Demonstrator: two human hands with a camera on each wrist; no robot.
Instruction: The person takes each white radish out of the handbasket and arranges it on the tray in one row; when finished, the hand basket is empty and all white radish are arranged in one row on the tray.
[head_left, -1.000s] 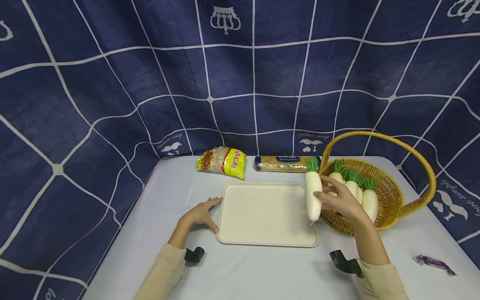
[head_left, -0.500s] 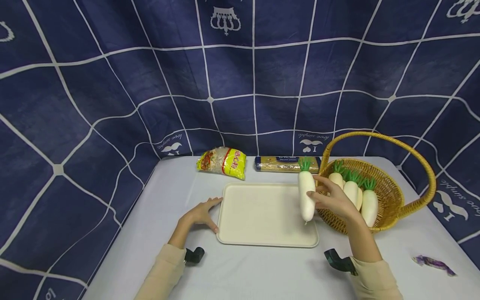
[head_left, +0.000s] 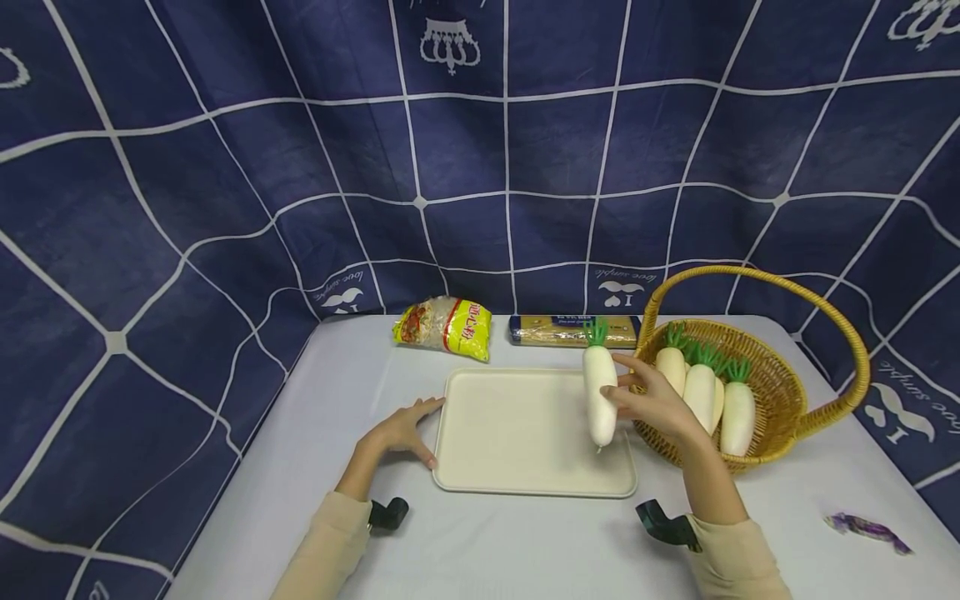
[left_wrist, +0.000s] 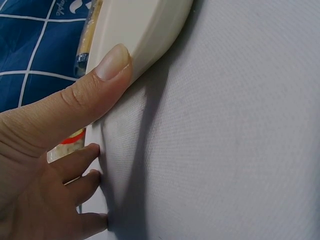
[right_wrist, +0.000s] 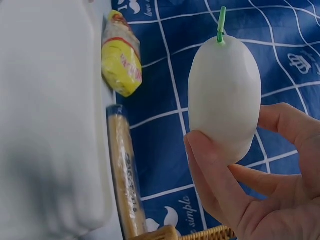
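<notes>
The right hand (head_left: pixel 660 406) holds a white radish (head_left: pixel 599 396), its fingers (right_wrist: pixel 212 172) and thumb clamped on the radish's sides. The radish's green leaves point away from the person, beyond these fingertips, and its pale tip lies on their near side. In the head view the radish shows over the right end of a cream tray (head_left: pixel 517 433), which stretches leftward from the right fingers.

The left hand (head_left: pixel 401 429) is at the opposite end of the tray, fingers apart, with the thumb (left_wrist: pixel 112 65) touching the rim at the near left corner and the index fingertip by the left edge farther up.

Just to the right of the right fingers stands a wicker basket (head_left: pixel 776 379) with an arched handle; more radishes (head_left: pixel 700 396) lie inside it, leaves up. Beyond the right fingers, a long noodle packet (head_left: pixel 540 331) lies on the counter (head_left: pixel 487 542); a yellow bag (head_left: pixel 442 325) lies farther left, beyond the tray and the left fingers. A purple wrapper (head_left: pixel 870 531) lies well apart from the right fingers, to their right and nearer the person.
</notes>
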